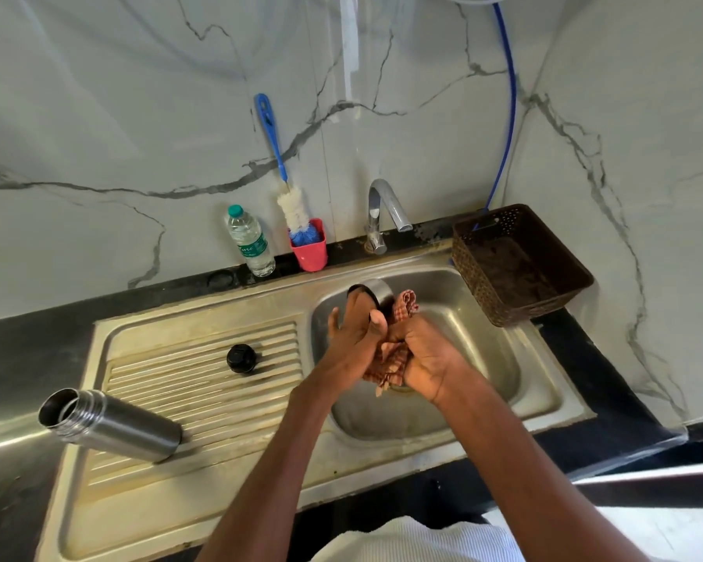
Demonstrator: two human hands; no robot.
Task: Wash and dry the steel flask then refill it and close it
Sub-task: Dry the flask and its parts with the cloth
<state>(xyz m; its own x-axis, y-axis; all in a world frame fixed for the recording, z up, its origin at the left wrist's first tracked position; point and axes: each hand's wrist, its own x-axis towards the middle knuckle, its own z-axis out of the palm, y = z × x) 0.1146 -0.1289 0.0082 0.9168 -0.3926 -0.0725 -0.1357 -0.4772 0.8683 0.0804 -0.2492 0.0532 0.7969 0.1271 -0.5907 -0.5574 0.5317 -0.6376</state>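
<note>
While both forearms reach over the sink (544, 399), left hand (354, 334) grasping steel cup (376, 292), right hand (427, 358) fingers clenched on checked cloth (386, 361)

steel cup (376, 292) half hidden by hands

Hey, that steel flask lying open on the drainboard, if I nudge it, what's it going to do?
The steel flask lies on its side, a smooth cylinder, so it would probably roll, though the drainboard ridges may check it. With its mouth open and no cap on, it likely feels light. The polished wall could be slippery if wet.
</note>
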